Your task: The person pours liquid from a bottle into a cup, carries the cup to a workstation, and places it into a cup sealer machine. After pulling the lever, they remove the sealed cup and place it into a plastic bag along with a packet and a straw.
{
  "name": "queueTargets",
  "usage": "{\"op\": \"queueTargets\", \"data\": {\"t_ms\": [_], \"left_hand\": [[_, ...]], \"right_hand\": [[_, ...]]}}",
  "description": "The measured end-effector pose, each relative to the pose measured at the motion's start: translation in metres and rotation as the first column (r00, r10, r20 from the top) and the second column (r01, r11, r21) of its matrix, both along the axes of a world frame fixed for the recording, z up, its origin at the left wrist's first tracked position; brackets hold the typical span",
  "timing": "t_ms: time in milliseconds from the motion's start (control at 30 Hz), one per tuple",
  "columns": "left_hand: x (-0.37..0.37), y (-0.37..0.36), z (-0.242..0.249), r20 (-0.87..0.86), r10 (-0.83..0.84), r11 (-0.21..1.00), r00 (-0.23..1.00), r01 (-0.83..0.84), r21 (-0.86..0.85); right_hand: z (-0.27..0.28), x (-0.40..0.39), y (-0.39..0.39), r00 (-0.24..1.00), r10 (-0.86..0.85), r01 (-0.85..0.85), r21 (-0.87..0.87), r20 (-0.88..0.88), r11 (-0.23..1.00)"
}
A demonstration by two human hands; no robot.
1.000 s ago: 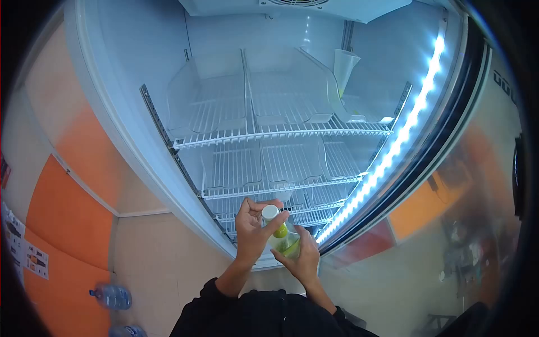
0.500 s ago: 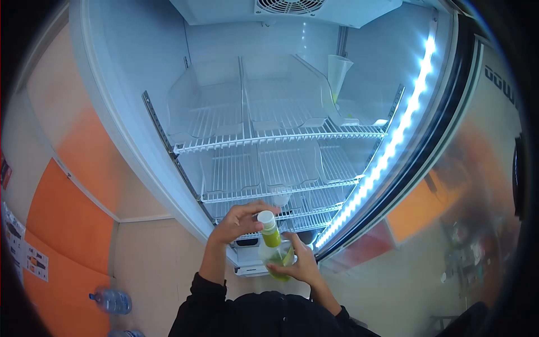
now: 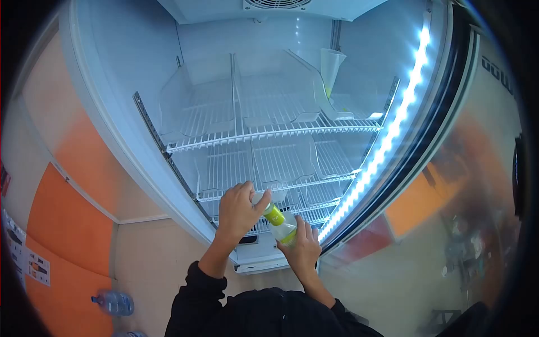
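Looking down from head height at two bare hands in front of an open, lit refrigerator (image 3: 106, 106). Gripping the top of a small, clear bottle (image 3: 285, 230) with the left hand (image 3: 237, 212), fingers curled and thumb pressed near the whitish cap (image 3: 258, 199), partly hidden by the grip. Holding the lower body of the same bottle in the right hand (image 3: 304, 247), with fingers bent around the far side and thumb on the near side. Tilted between the hands, with cap toward the left hand and base toward the right; marked by a yellow-green band (image 3: 274, 215) below the cap and by more green lower down. Cannot tell whether the lower green is label or liquid.

Just beyond the hands, see white wire shelves (image 3: 275, 133) with clear dividers (image 3: 233, 92). Farther up and to the right of the hands, find a tall, translucent cup (image 3: 332, 70), yellow-green near its bottom. Past the right hand, notice a bright light strip (image 3: 387, 147) along the refrigerator's side. Well apart from the left hand, low on its outer side, find a bluish water jug (image 3: 117, 303) lying beside an orange panel (image 3: 73, 224). Nearer than both hands, see black clothing (image 3: 269, 314).
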State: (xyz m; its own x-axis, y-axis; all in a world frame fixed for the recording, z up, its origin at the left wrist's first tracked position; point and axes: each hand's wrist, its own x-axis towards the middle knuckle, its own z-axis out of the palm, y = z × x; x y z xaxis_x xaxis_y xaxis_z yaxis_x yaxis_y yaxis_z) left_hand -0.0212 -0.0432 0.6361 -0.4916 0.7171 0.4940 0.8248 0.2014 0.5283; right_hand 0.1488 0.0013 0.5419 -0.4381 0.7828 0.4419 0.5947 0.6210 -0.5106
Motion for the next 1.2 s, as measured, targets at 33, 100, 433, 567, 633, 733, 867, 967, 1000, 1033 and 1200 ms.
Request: {"op": "queueTargets", "data": {"t_ms": [33, 100, 433, 567, 633, 733, 867, 967, 1000, 1033, 1200], "left_hand": [[0.002, 0.001, 0.010, -0.062, 0.061, 0.983, 0.996, -0.071, -0.169], [-0.003, 0.005, 0.027, -0.050, 0.083, 0.956, 0.995, -0.093, -0.278], [-0.130, 0.051, -0.042, -0.230, 0.314, 0.830, 0.921, -0.384, -0.405], [-0.101, 0.019, -0.036, -0.285, 0.298, 0.955, 0.911, -0.284, 0.090], [-0.037, -0.015, -0.009, 0.198, 0.116, 0.990, 0.973, -0.129, 0.053], [0.003, -0.013, -0.080, 0.496, 0.038, 0.968, 0.868, 0.091, -0.235], [-0.003, 0.069, -0.188, 0.352, 0.065, 0.997, 0.934, -0.076, 0.020], [-0.010, 0.111, -0.200, 0.324, 0.030, 0.992, 0.945, -0.067, 0.103], [-0.016, 0.127, -0.220, 0.378, 0.032, 0.987, 0.925, -0.089, 0.136], [-0.015, 0.132, -0.219, 0.249, 0.048, 0.969, 0.967, -0.105, 0.223], [-0.014, 0.121, -0.194, 0.454, -0.169, 0.950, 0.875, 0.021, 0.313]], "right_hand": [[0.000, 0.000, 0.001, 1.000, -0.013, 0.013, 0.027, -0.006, 1.000], [0.002, 0.001, 0.004, 1.000, -0.020, 0.020, 0.023, -0.009, 1.000], [-0.009, 0.040, 0.025, 0.986, -0.101, 0.081, -0.155, -0.129, 0.985], [-0.001, 0.062, 0.025, 0.974, -0.144, 0.106, -0.207, -0.175, 0.973], [-0.003, 0.071, 0.029, 0.967, -0.152, 0.118, -0.171, -0.203, 0.978], [-0.002, 0.082, 0.029, 0.929, -0.123, 0.064, -0.177, -0.350, 0.982], [0.016, 0.090, 0.023, 0.950, -0.126, 0.099, -0.108, -0.285, 0.989], [0.020, 0.093, 0.023, 0.970, -0.064, 0.065, -0.006, -0.235, 0.998], [0.025, 0.093, 0.021, 0.971, -0.076, 0.072, -0.027, -0.228, 0.997], [0.026, 0.093, 0.021, 0.974, -0.090, 0.090, -0.007, -0.207, 0.996], [0.039, 0.089, 0.022, 0.989, -0.107, 0.122, 0.153, -0.103, 0.981]]}}
